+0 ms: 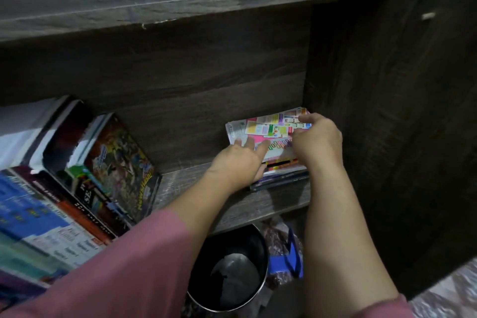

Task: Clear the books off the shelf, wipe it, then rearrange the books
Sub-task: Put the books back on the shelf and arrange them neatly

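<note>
The stack of books (268, 128) lies flat in the right corner of the shelf (185, 188). The left hand (238, 161) pinches its front edge. The right hand (318, 141) closes its grip on the top cover.

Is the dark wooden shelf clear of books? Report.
No: glossy books lean at its left; the left hand and right hand hold a colourful flat stack at its right.

light: dim indoor, flat, front-lit | bright: white strip top right | shadow: dark brown wood-grain shelf (232, 201) recess murky, right panel near black | sharpest: left hand (238, 162), right hand (318, 141), flat stack of bright multicoloured booklets (268, 126) | blur: leaning glossy-covered books (77, 188) at left smeared | distortion: wide-angle bowing at edges | noise: grainy darks
</note>
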{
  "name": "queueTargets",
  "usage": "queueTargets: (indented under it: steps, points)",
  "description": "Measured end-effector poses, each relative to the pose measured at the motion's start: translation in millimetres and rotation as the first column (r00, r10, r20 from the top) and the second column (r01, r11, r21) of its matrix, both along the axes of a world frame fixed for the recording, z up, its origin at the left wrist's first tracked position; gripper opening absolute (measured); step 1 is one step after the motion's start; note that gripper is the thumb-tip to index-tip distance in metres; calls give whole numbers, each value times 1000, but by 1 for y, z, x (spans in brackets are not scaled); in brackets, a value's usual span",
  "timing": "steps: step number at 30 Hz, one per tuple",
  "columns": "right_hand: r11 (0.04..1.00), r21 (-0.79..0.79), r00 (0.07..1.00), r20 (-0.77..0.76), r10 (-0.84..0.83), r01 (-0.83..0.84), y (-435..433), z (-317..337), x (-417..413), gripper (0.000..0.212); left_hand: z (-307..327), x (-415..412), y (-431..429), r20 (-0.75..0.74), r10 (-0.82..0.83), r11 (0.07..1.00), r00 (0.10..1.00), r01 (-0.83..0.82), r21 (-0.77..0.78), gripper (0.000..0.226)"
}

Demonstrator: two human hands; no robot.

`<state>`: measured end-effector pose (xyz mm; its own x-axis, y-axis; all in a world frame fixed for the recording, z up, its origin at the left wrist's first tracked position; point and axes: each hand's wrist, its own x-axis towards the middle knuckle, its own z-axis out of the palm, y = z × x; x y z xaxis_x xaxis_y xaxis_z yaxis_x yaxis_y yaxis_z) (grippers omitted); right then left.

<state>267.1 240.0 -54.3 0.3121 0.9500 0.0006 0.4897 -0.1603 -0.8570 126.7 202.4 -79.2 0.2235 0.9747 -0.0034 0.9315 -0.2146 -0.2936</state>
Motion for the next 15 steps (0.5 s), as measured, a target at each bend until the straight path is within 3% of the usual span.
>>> queueTargets:
  steps: [5, 11, 15]
  points:
    - [994, 33, 991, 81, -110, 108, -6, 3, 4, 51, 1, -3, -1, 137, 0, 997, 991, -12, 82, 58]
    - [990, 71, 951, -295, -97, 123, -20, -6, -11, 84, -4, -2, -10, 300, 37, 984, 953, -88, 157, 47]
    - [979, 13, 849, -501, -169, 202, -22, -13, -24, 106, -11, -4, -12, 456, 50, 989, 889, -106, 98, 50]
